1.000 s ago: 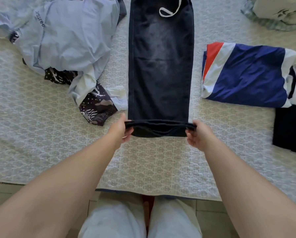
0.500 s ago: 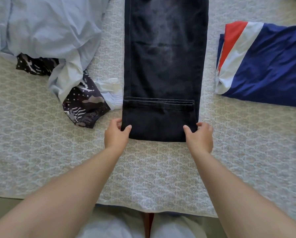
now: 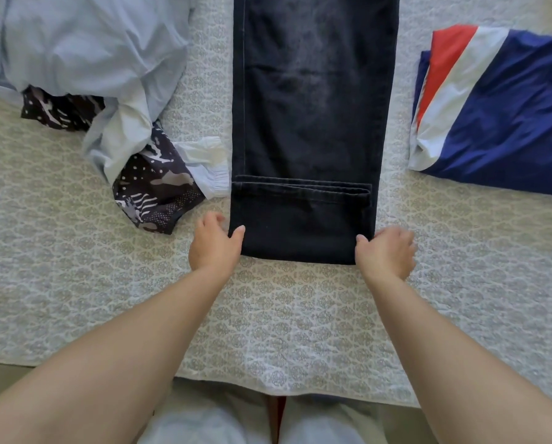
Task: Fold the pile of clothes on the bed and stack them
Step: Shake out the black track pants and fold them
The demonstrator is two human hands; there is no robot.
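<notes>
hands unmoved, jeans (image 3: 306, 123) (folded), pile (image 3: 108, 91) left

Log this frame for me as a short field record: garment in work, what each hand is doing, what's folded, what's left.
garment in work: dark jeans, lying flat on the bedspread, hem end turned up once
left hand: grips the near left corner of the fold, thumb on top
right hand: grips the near right corner, thumb on top
folded: red, white and navy garment, right of the jeans
left to fold: light blue shirt heaped over a dark patterned garment, left of the jeans
</notes>
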